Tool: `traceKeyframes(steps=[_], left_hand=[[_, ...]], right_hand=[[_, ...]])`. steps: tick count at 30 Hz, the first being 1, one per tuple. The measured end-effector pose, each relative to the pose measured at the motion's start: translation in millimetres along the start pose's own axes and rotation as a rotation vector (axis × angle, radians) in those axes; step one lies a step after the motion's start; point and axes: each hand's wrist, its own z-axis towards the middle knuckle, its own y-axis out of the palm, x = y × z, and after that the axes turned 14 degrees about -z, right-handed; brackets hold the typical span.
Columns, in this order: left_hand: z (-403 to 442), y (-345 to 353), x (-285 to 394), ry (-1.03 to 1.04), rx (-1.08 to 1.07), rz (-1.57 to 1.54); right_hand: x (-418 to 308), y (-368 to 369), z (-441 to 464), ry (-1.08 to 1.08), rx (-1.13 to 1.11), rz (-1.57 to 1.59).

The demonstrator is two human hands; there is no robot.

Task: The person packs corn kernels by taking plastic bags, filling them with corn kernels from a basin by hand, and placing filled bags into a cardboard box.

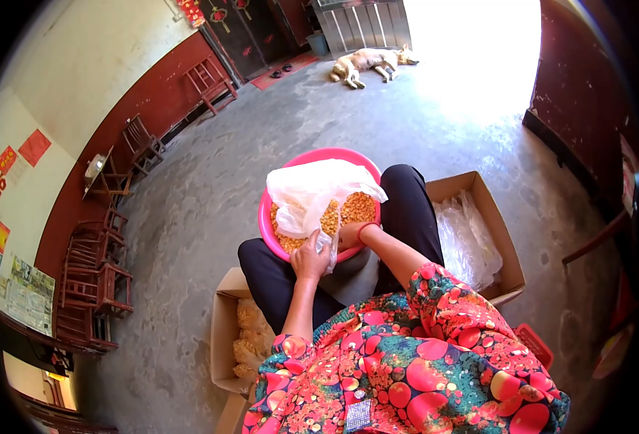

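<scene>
A pink basin (265,226) rests at my knees and holds many small orange-yellow pieces (359,207). Over its far left part lies a white plastic sheet or bag (312,182). My left hand (310,257) is at the near rim, its fingers closed on the edge of a clear plastic bag (330,254). Just right of it, my right hand (350,236), with a red cord at the wrist, reaches to the pieces beside the bag; its fingers are partly hidden by the plastic.
To my right stands a cardboard box (504,253) of clear plastic bags; another box (222,325) on my left holds filled bags. A dog (366,64) lies near the bright doorway. Wooden chairs (92,286) line the left wall. A red basket (534,345) is at the lower right.
</scene>
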Motion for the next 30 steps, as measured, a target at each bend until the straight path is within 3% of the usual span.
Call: traceKeyframes(steps=[5,8,10,11,12,13,20,22,30], left_hand=[[0.1,-1.1,2.0,-0.003,-0.008,0.004],[0.7,-2.0,2.5,-0.02,-0.02,0.004],[-0.3,-1.6,2.1,-0.006,-0.003,-0.026],[-0.8,-1.4,1.6,-0.01,-0.004,-0.026],[-0.5,-1.8,2.3,-0.015,-0.009,-0.026],[-0.3,-2.0,2.7,-0.02,-0.014,-0.026],[1.3,-9.5,16.2,-0.102,-0.033,-0.004],[1.3,-11.3,20.6,-0.142,-0.042,0.013],[1.8,-11.7,21.1,-0.142,-0.054,0.02]], right_hand=[[7.7,2.8,5.8,-0.007,0.017,-0.03],[18.1,-2.3,3.1,0.08,0.144,0.001],[24.1,-5.6,-3.1,-0.188,0.609,-0.304],[29.4,-7.1,-7.7,-0.053,0.36,0.352],[16.7,-32.0,-32.6,0.194,0.269,1.008],[18.9,-37.7,-33.0,0.35,0.091,1.391],[18.2,-34.5,-40.6,0.318,0.303,1.762],[19.8,-28.3,-40.2,0.2,0.281,2.063],[-12.7,-58.3,-33.5,0.043,0.498,2.145]])
